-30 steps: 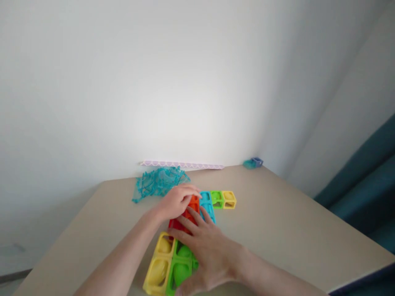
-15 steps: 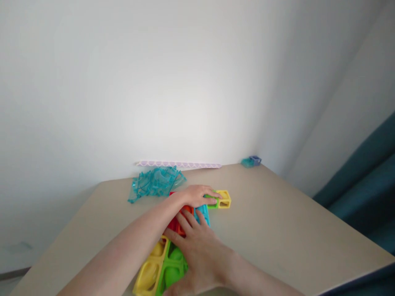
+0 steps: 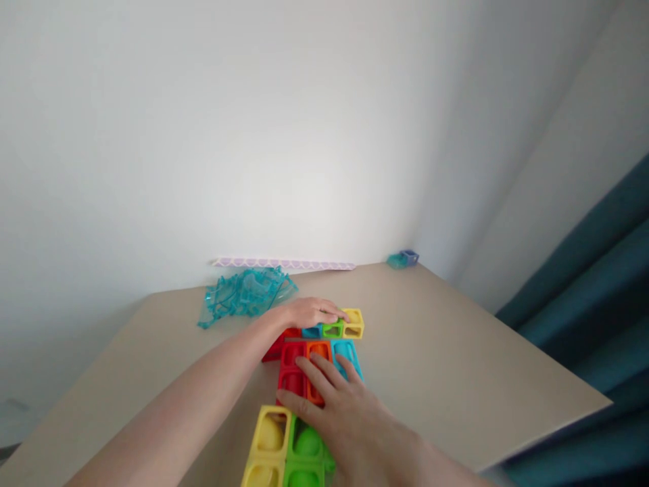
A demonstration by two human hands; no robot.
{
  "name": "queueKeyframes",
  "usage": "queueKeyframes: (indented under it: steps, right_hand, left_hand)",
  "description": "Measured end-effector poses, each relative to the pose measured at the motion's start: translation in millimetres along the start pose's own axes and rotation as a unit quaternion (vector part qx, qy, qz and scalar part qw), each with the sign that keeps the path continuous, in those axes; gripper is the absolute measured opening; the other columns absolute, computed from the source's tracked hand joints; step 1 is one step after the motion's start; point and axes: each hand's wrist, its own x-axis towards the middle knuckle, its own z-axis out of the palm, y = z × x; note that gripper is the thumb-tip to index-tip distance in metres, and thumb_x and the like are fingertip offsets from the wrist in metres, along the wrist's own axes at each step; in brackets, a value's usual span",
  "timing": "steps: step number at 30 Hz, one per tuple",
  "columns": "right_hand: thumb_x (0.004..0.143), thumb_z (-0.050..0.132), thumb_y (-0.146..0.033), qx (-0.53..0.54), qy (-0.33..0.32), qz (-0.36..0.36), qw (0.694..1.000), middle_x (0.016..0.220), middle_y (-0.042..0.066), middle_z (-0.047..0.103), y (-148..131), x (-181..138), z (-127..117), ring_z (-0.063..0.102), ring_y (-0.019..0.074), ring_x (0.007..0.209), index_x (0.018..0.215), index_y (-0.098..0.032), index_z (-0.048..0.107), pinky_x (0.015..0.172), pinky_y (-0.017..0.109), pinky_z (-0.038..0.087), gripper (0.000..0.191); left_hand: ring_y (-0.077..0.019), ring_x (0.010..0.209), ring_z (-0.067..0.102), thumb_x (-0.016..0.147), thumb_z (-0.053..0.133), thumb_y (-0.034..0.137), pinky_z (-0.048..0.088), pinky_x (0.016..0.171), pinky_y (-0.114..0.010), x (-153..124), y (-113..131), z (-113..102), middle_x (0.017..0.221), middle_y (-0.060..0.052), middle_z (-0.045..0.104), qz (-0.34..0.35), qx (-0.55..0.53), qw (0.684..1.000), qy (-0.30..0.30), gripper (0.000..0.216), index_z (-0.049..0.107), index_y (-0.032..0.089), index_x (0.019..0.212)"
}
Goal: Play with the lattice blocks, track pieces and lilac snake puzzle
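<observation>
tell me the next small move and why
Perhaps draw the far row of boxy multicoloured plastic blocks slightly nearer with the left hand: it lies over that row, the right hand rests on the boxy red, orange and blue plastic blocks just in front, and whether both groups touch is unclear.

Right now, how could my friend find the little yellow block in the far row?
On the beige table, look past the right hand to the far row of blocks, under the left hand. The yellow block is at the row's right end, beside the green block. It's the only yellow showing in that row; the bigger-looking yellow blocks are at the picture's bottom.
</observation>
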Motion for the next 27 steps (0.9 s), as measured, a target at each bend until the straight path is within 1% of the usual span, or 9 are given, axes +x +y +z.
queueKeyframes:
  steps: [7, 9, 11, 13, 15, 17, 20, 23, 27]
  right_hand:
    - [0.066, 0.069, -0.062, 0.019, 0.038, 0.037, 0.998, 0.159, 0.007, 0.014, -1.6, -21.8, -17.1, 0.005, 0.0395, 0.144, 0.150, -0.040, 0.013, 0.110, 0.065, 0.002, 0.103]
    - [0.065, 0.069, -0.062, 0.019, 0.039, 0.043, 0.998, 0.159, 0.006, 0.013, -2.1, -22.2, -17.1, 0.004, 0.0391, 0.144, 0.150, -0.040, 0.014, 0.111, 0.064, 0.000, 0.103]
    - [0.066, 0.069, -0.061, 0.017, 0.039, 0.043, 0.998, 0.160, 0.005, 0.012, -2.2, -21.2, -16.9, 0.004, 0.0389, 0.144, 0.150, -0.040, 0.015, 0.112, 0.063, -0.001, 0.103]
    - [0.066, 0.070, -0.061, 0.016, 0.037, 0.042, 0.998, 0.160, 0.005, 0.011, -1.7, -20.3, -16.7, 0.006, 0.0394, 0.144, 0.150, -0.040, 0.015, 0.112, 0.062, -0.002, 0.102]
    - [0.066, 0.070, -0.061, 0.018, 0.036, 0.042, 0.998, 0.160, 0.006, 0.009, -0.9, -19.9, -16.3, 0.006, 0.0405, 0.144, 0.150, -0.040, 0.016, 0.111, 0.063, -0.001, 0.102]
    - [0.065, 0.070, -0.061, 0.020, 0.036, 0.040, 0.998, 0.160, 0.006, 0.008, -0.3, -20.1, -15.7, 0.004, 0.0414, 0.144, 0.150, -0.040, 0.016, 0.111, 0.064, 0.000, 0.103]
    - [0.065, 0.070, -0.061, 0.029, 0.033, 0.037, 0.998, 0.160, 0.006, 0.005, -0.6, -21.2, -14.9, 0.002, 0.0412, 0.144, 0.150, -0.039, 0.014, 0.111, 0.065, -0.002, 0.104]
    - [0.065, 0.069, -0.062, 0.036, 0.031, 0.041, 0.998, 0.160, 0.005, 0.005, -2.5, -22.3, -15.5, 0.000, 0.0399, 0.144, 0.150, -0.040, 0.013, 0.110, 0.065, -0.003, 0.104]
    - [0.066, 0.069, -0.063, 0.038, 0.032, 0.052, 0.997, 0.160, 0.004, 0.006, -5.4, -22.7, -18.9, -0.002, 0.0390, 0.144, 0.150, -0.040, 0.013, 0.110, 0.065, -0.004, 0.104]
  left_hand:
    - [-0.0188, 0.113, 0.058, 0.092, 0.045, 0.032, 0.037, 0.100, -0.025, -17.1, 8.0, 2.4, 0.127, -0.002, 0.064, 0.014, -0.011, 1.000, 0.003, 0.036, 0.065, 0.027, 0.122]
    - [-0.0196, 0.113, 0.058, 0.090, 0.046, 0.030, 0.038, 0.101, -0.027, -20.2, 13.3, 2.1, 0.124, -0.002, 0.065, 0.012, -0.032, 0.999, 0.027, 0.036, 0.067, 0.026, 0.118]
    - [-0.0205, 0.114, 0.058, 0.088, 0.045, 0.028, 0.039, 0.101, -0.029, -26.3, 18.6, 0.1, 0.121, -0.004, 0.067, 0.000, -0.067, 0.993, 0.101, 0.035, 0.070, 0.022, 0.113]
    - [-0.0219, 0.114, 0.057, 0.087, 0.045, 0.026, 0.040, 0.102, -0.032, -39.3, 22.8, -2.0, 0.119, -0.007, 0.067, -0.029, -0.082, 0.973, 0.214, 0.035, 0.070, 0.019, 0.111]
    - [-0.0236, 0.114, 0.056, 0.084, 0.051, 0.026, 0.039, 0.104, -0.036, -60.1, 25.1, -0.8, 0.119, -0.009, 0.065, -0.068, -0.042, 0.950, 0.301, 0.036, 0.067, 0.019, 0.115]
    - [-0.0252, 0.118, 0.053, 0.080, 0.059, 0.027, 0.035, 0.108, -0.040, -84.3, 25.0, 6.6, 0.122, -0.010, 0.062, -0.086, 0.009, 0.947, 0.310, 0.040, 0.064, 0.019, 0.119]
    - [-0.0257, 0.110, 0.057, 0.077, 0.065, 0.037, 0.041, 0.103, -0.042, -112.5, 21.2, 28.2, 0.119, -0.011, 0.058, -0.146, -0.006, 0.940, 0.309, 0.049, 0.059, 0.020, 0.124]
    - [-0.0253, 0.109, 0.058, 0.083, 0.058, 0.036, 0.047, 0.096, -0.042, -121.8, 17.7, 46.8, 0.119, -0.012, 0.057, -0.168, -0.056, 0.922, 0.344, 0.044, 0.060, 0.019, 0.124]
    - [-0.0266, 0.121, 0.052, 0.085, 0.053, 0.028, 0.046, 0.099, -0.041, -123.5, 17.3, 46.3, 0.130, -0.013, 0.056, -0.168, -0.092, 0.929, 0.316, 0.040, 0.063, 0.019, 0.123]
